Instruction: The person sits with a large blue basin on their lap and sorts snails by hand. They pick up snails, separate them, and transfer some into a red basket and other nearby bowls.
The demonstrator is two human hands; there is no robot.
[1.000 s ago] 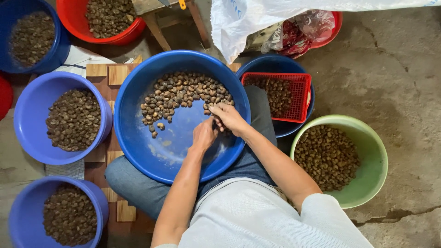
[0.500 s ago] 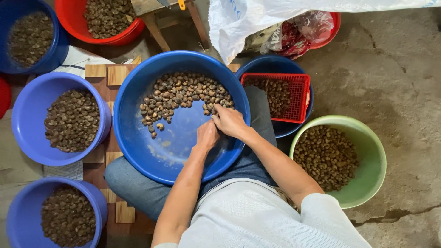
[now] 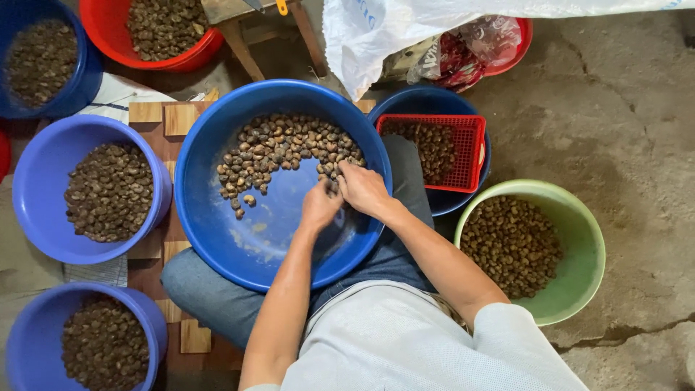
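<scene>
Soft, even daylight; sharp focus, faint shadows.

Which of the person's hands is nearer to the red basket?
Right. The right hand lies in the big blue basin, on the side toward the red basket; the left hand is beside it, farther from the basket.

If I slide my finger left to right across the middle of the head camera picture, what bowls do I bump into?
Purple-blue bowl of nuts → big blue basin with both hands in it → red basket → green bowl of nuts.
</scene>
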